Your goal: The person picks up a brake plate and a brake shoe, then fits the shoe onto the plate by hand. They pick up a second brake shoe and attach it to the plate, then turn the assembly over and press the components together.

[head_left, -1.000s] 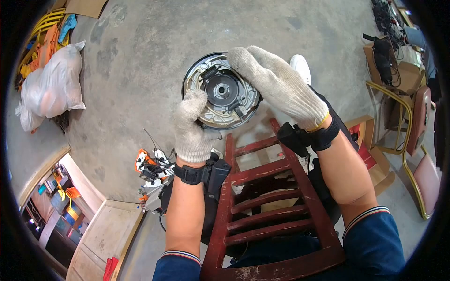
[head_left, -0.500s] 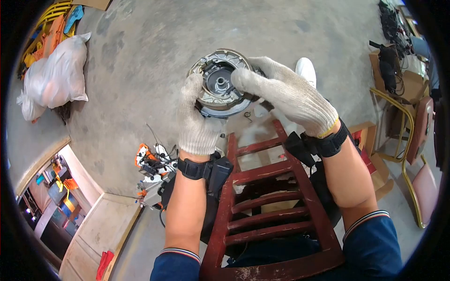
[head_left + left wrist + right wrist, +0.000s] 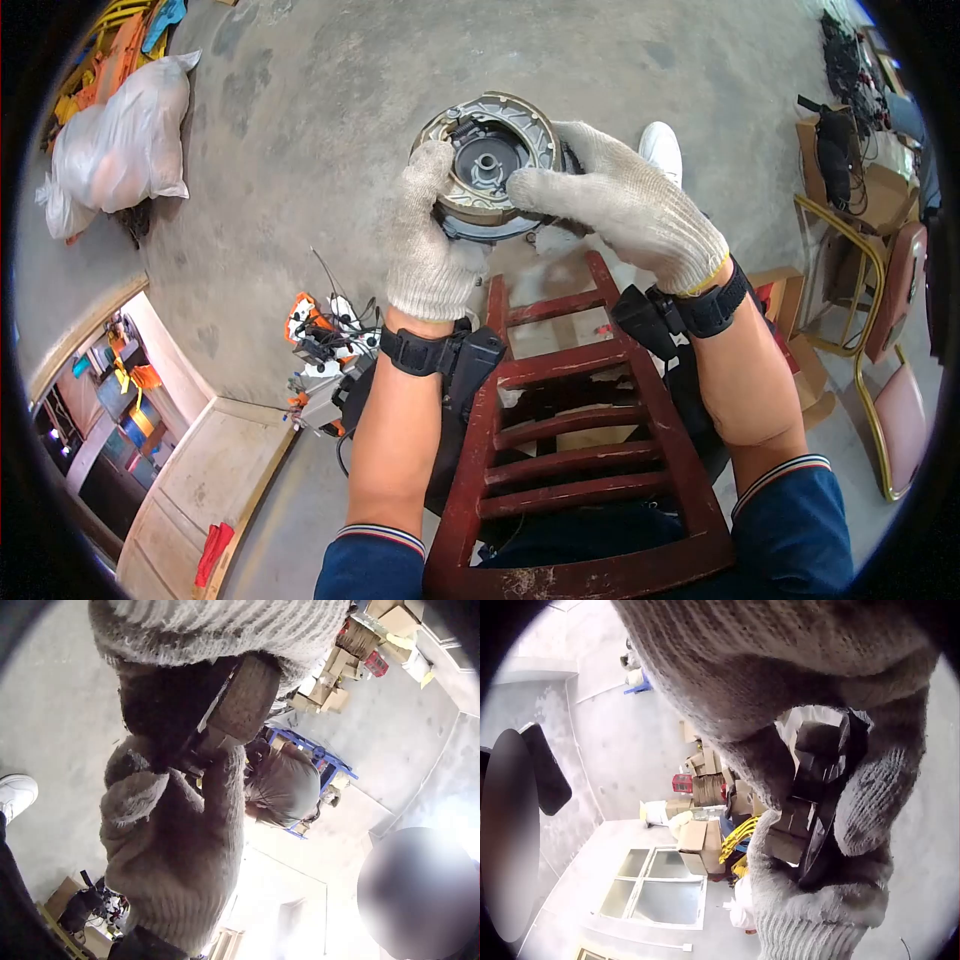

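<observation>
Both hands wear off-white knitted gloves and hold a round drum brake assembly (image 3: 487, 140) above the floor. Its curved brake shoes and dark centre hub face up, and the near edge shows its thickness. My left hand (image 3: 425, 240) grips the left side, thumb laid over the rim. Opposite it, my right hand (image 3: 645, 205) holds the right side with its thumb on the face; its other fingers go behind the rim. In the left wrist view, a brake shoe (image 3: 247, 697) shows between the gloves. The right wrist view has the assembly's dark edge (image 3: 814, 772) between both hands.
A dark red wooden chair (image 3: 570, 372) stands right below the hands. Orange and white items with cables (image 3: 325, 330) lie left of it. A stuffed white bag (image 3: 130, 145) sits far left, a gold-framed chair (image 3: 898, 290) at right. Another person (image 3: 289, 787) is in the background.
The right hand has shifted from over the upper right rim down to the right side, its thumb now on the face. The brake assembly has tilted, showing more of its near edge.
</observation>
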`<state>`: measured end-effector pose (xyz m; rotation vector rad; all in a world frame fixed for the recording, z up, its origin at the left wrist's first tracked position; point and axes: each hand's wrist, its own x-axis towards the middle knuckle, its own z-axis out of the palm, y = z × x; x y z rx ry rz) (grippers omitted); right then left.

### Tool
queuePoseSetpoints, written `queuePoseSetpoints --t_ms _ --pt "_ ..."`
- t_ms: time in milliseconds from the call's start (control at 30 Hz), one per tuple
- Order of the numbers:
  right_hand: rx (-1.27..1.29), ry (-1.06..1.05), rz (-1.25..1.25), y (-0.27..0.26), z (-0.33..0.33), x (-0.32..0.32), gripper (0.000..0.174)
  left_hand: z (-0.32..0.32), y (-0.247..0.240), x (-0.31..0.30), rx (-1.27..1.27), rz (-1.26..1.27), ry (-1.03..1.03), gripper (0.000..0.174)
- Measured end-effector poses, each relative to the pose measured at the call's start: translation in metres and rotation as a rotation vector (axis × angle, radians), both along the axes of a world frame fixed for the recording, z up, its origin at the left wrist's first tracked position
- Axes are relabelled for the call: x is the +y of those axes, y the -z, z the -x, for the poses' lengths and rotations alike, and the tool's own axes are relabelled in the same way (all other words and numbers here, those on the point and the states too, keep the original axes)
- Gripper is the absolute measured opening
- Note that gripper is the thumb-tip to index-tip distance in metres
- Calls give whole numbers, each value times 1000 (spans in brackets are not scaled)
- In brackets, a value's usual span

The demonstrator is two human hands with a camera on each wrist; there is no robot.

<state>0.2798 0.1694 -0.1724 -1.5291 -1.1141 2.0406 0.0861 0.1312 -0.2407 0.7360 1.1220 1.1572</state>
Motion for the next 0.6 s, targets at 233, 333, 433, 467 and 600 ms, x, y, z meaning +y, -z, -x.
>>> queuePoseSetpoints --t_ms 233,333,433,467,600 --pt "-288 -101 -154 36 2 -11 71 -3 -6 3 -441 337 -61 42" --pt "-327 -82 -143 37 9 -10 71 -1 -2 3 -349 262 -44 43" --pt "-168 6 -104 29 7 -7 68 0 -5 8 -378 342 -62 45" --pt "-76 36 -80 25 5 -5 67 1 -4 10 -390 367 -70 46" --pt "14 121 -8 26 -1 -2 69 7 5 10 -459 351 -151 53"
